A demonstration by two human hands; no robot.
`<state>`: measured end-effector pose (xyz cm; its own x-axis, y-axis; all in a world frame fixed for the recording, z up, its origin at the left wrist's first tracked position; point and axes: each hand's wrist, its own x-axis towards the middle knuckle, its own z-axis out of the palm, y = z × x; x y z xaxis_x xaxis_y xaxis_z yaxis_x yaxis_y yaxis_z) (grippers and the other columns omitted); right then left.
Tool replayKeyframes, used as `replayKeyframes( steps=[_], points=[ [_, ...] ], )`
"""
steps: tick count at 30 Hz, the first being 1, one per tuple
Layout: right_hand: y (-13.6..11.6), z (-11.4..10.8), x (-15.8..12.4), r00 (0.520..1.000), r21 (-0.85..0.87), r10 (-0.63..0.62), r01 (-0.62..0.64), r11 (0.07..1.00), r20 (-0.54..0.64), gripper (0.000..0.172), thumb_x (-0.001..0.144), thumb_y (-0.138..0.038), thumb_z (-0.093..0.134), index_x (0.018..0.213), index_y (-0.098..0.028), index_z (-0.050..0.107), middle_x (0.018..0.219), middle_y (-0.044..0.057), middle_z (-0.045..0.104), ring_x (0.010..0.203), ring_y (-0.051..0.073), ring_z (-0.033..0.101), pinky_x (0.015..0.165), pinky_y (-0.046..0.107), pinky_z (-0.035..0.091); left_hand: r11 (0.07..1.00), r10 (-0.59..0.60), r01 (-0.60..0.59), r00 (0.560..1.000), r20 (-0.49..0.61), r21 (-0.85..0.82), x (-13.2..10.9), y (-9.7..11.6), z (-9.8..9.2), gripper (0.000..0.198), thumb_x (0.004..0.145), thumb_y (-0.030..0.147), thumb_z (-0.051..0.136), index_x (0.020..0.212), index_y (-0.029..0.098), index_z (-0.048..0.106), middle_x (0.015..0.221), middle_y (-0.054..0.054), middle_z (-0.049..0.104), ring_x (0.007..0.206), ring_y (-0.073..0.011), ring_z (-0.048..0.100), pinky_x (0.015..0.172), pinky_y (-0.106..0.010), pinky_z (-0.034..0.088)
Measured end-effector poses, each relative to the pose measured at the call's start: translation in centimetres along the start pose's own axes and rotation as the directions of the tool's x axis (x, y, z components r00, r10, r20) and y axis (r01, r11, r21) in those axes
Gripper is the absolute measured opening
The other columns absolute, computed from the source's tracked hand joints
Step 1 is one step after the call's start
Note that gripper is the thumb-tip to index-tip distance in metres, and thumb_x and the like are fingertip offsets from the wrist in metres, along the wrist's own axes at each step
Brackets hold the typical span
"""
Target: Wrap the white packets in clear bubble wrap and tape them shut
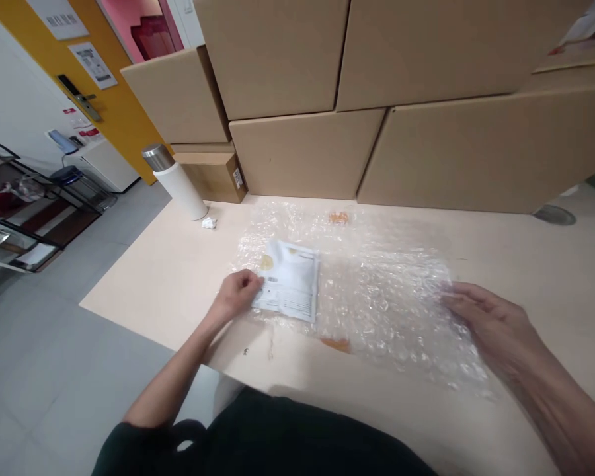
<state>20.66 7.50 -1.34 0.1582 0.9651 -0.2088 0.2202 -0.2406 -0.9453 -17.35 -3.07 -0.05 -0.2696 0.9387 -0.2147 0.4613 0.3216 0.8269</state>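
Observation:
A white printed packet (292, 281) lies on a clear sheet of bubble wrap (377, 297) spread over the table. At the packet's left edge, my left hand (238, 291) is closed, its fingertips touching the packet and the wrap's margin. My right hand (486, 317) pinches the right side of the bubble wrap, which looks lifted there. Orange marks show at the far and near edges of the wrap. What exactly lies under my left fingertips is hidden.
Large cardboard boxes (297, 158) stand stacked along the table's back. A white bottle with a steel cap (181, 188) stands at the back left, beside a small brown box (211, 178) and a crumpled white scrap (209, 223). A dark cart (34, 211) is on the floor left.

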Motion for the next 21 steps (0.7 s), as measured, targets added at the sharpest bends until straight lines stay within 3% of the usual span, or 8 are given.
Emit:
replayKeyframes(
  steps=[3, 8, 10, 13, 15, 17, 19, 21],
  points=[
    [-0.2, 0.1, 0.1, 0.993, 0.059, 0.119, -0.119, 0.991, -0.007, 0.03, 0.042, -0.03, 0.08, 0.071, -0.027, 0.072, 0.07, 0.003, 0.066, 0.058, 0.016, 0.054, 0.052, 0.028, 0.045, 0.991, -0.049, 0.063, 0.992, -0.115, 0.122, 0.2, -1.6, -3.2, 0.035, 0.081, 0.052, 0.058, 0.069, 0.019, 0.053, 0.058, 0.003, 0.05, 0.053, -0.0116, 0.044, 0.05, -0.023, 0.031],
    [0.0, -0.1, 0.2, 0.994, -0.027, 0.105, -0.104, 0.994, 0.009, 0.027, 0.046, -0.033, 0.08, 0.071, -0.029, 0.071, 0.075, 0.005, 0.067, 0.062, 0.019, 0.057, 0.056, 0.032, 0.047, 0.928, -0.063, 0.123, 0.982, -0.176, 0.351, 0.7, -3.4, -6.2, 0.034, 0.082, 0.048, 0.055, 0.062, 0.02, 0.053, 0.057, 0.002, 0.053, 0.056, -0.0142, 0.046, 0.054, -0.025, 0.032],
    [0.0, -0.5, 0.4, 0.999, -0.12, 0.038, -0.037, 0.992, 0.005, 0.032, 0.05, -0.037, 0.078, 0.08, -0.029, 0.071, 0.082, 0.006, 0.068, 0.069, 0.022, 0.061, 0.061, 0.035, 0.049, 0.92, -0.044, 0.113, 0.982, -0.186, 0.375, 0.8, -3.6, -6.5, 0.032, 0.082, 0.044, 0.056, 0.061, 0.021, 0.054, 0.062, 0.0, 0.055, 0.061, -0.0158, 0.05, 0.057, -0.026, 0.033],
    [-1.2, -0.6, 0.1, 0.972, -0.321, -0.232, 0.204, 0.925, -0.049, 0.04, 0.065, -0.046, 0.072, 0.101, -0.029, 0.07, 0.108, 0.009, 0.068, 0.084, 0.025, 0.064, 0.065, 0.037, 0.05, 0.91, 0.0, 0.083, 0.979, -0.202, 0.405, 0.9, -3.6, -6.5, 0.028, 0.082, 0.041, 0.057, 0.063, 0.02, 0.058, 0.074, -0.004, 0.058, 0.084, -0.0208, 0.056, 0.068, -0.027, 0.038],
    [-3.0, 0.5, -0.8, 0.905, -0.424, -0.424, 0.39, 0.817, 0.016, 0.043, 0.076, -0.05, 0.064, 0.114, -0.029, 0.068, 0.125, 0.011, 0.063, 0.095, 0.028, 0.065, 0.061, 0.036, 0.05, 0.908, 0.01, 0.074, 0.98, -0.2, 0.413, 1.1, -3.7, -6.5, 0.026, 0.083, 0.04, 0.057, 0.066, 0.02, 0.06, 0.078, -0.005, 0.058, 0.094, -0.0226, 0.056, 0.074, -0.028, 0.04],
    [-5.0, 2.9, -2.2, 0.816, -0.408, -0.535, 0.575, 0.709, 0.221, 0.041, 0.083, -0.049, 0.06, 0.117, -0.027, 0.066, 0.129, 0.012, 0.063, 0.104, 0.03, 0.064, 0.059, 0.036, 0.052, 0.906, 0.003, 0.08, 0.981, -0.196, 0.416, 1.2, -3.8, -6.6, 0.025, 0.084, 0.038, 0.057, 0.066, 0.02, 0.06, 0.077, -0.004, 0.057, 0.088, -0.0216, 0.056, 0.073, -0.028, 0.039],
    [-6.6, 6.5, -3.7, 0.684, -0.278, -0.565, 0.717, 0.639, 0.462, 0.036, 0.091, -0.045, 0.054, 0.119, -0.026, 0.065, 0.126, 0.012, 0.065, 0.11, 0.029, 0.063, 0.073, 0.041, 0.056, 0.906, -0.015, 0.097, 0.98, -0.197, 0.411, 1.4, -3.9, -6.7, 0.025, 0.083, 0.037, 0.058, 0.065, 0.02, 0.058, 0.074, -0.003, 0.057, 0.078, -0.0197, 0.055, 0.069, -0.029, 0.038],
    [-7.3, 10.8, -5.0, 0.505, -0.143, -0.541, 0.806, 0.574, 0.672, 0.036, 0.097, -0.042, 0.047, 0.124, -0.024, 0.063, 0.126, 0.012, 0.065, 0.116, 0.028, 0.06, 0.092, 0.049, 0.053, 0.912, -0.036, 0.117, 0.978, -0.207, 0.392, 1.5, -4.1, -6.7, 0.022, 0.082, 0.037, 0.06, 0.068, 0.02, 0.058, 0.073, -0.002, 0.058, 0.071, -0.0184, 0.055, 0.065, -0.029, 0.037]
  ],
)
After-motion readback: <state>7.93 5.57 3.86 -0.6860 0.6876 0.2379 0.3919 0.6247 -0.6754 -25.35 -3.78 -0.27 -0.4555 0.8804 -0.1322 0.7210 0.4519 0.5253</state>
